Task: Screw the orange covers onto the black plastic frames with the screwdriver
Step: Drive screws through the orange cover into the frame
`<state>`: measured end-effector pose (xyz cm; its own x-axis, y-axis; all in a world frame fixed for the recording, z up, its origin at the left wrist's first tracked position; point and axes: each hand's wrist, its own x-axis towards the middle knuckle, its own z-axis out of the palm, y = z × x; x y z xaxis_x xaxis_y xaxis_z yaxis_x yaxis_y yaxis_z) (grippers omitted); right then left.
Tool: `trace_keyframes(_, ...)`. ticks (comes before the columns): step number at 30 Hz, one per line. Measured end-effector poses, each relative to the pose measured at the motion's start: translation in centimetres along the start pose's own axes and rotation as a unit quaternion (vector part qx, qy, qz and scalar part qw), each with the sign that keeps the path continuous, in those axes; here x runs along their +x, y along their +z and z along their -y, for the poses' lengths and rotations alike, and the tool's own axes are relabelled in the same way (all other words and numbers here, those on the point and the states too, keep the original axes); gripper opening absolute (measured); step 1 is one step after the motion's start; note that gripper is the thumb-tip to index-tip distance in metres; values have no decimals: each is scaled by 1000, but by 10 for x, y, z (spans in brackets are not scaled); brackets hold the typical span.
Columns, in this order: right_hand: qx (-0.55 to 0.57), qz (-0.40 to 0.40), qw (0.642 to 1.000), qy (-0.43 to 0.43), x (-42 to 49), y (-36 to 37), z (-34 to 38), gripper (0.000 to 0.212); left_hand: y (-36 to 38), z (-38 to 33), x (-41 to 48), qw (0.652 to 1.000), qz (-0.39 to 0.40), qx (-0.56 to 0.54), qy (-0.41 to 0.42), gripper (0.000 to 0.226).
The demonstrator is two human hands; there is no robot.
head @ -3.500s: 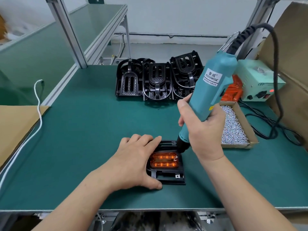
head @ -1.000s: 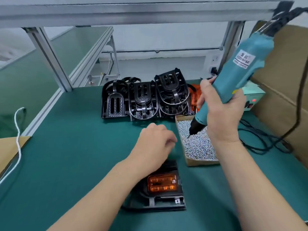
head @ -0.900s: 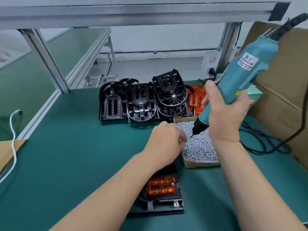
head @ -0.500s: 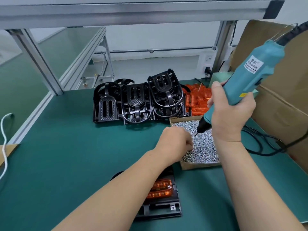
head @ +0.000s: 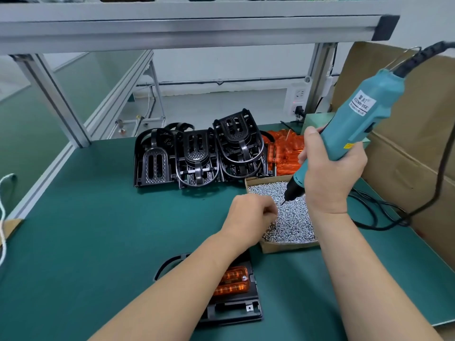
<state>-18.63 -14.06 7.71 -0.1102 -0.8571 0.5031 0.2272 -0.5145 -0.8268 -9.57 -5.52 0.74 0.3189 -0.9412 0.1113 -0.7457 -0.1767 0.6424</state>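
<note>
Bench station: right hand [head: 330,173] holding electric screwdriver [head: 357,124], left hand [head: 248,217] at screw box [head: 283,247]

Right hand: fingers wrapped round the teal screwdriver body, tool tilted with its cord end toward 1 o'clock and its bit tip down just above the screws [head: 294,223]. Left hand: fingers curled at the box's 9 o'clock rim, over the screws; whether it pinches a screw cannot be told. Black plastic frame [head: 234,308]: flat on the green bench mat [head: 98,230] at 6 o'clock of the left hand, partly hidden under the left forearm, untouched by either hand. Orange cover [head: 232,283]: seated in that frame, one screw head showing at its 2 o'clock corner. Stacked black frames [head: 199,156]: at 12 o'clock on the bench. Loose orange covers [head: 283,151]: heaped just beside them at 3 o'clock, behind the box. Power cord [head: 369,217]: on the mat at 3 o'clock of the box
</note>
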Motion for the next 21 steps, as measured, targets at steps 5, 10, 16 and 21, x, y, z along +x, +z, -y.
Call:
trace_keyframes(5, 57, -12, 998, 15, 0, 2, 10, 17, -14, 3, -3, 966, -40, -235, -103, 18)
trace_keyframes(10, 119, -18, 992, 46, -1, 13, 23, 19, -30, 12, -19, 936, -58, -328, -119, 17)
trace_keyframes(16, 161, 10, 983, 83, -9, 32, 33, 18, -45, 18, -40, 967, -82, -231, -64, 34)
trace_keyframes(21, 175, 30, 980, 89, -20, 40, 36, 17, -54, 16, -51, 983, -121, -140, 7, 44)
